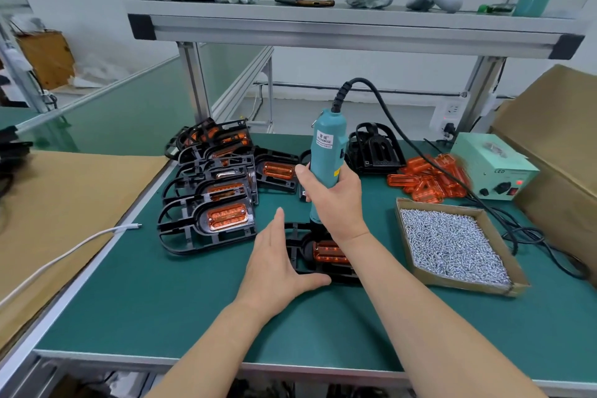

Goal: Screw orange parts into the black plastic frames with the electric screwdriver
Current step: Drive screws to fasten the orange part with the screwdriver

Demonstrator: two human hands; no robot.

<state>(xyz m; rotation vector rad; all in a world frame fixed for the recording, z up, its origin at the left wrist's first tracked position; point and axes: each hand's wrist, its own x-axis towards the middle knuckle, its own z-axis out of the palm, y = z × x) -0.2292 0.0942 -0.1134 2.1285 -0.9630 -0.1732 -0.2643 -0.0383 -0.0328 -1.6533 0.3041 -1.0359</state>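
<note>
The right hand (336,200) is wrapping all its fingers tightly round the teal screwdriver (326,152), holding it almost upright over the black frame (298,257), which is lying on the near middle of the table (193,300) with an orange part (329,252) sitting inside it. The left hand (277,263) is lying flat and open, fingers straight along the frame's left side and thumb along its near edge, gripping nothing, only bracing. The right wrist is hiding the bit, so I cannot tell whether it is seated. To do this well, the driver probably needs keeping plumb under steady pressure while the left hand is stopping the frame twisting. Finished frames (213,191) are lying stacked to the left, and a box of screws (452,242) is sitting on the right, with loose orange parts (426,178) beyond it.
</note>
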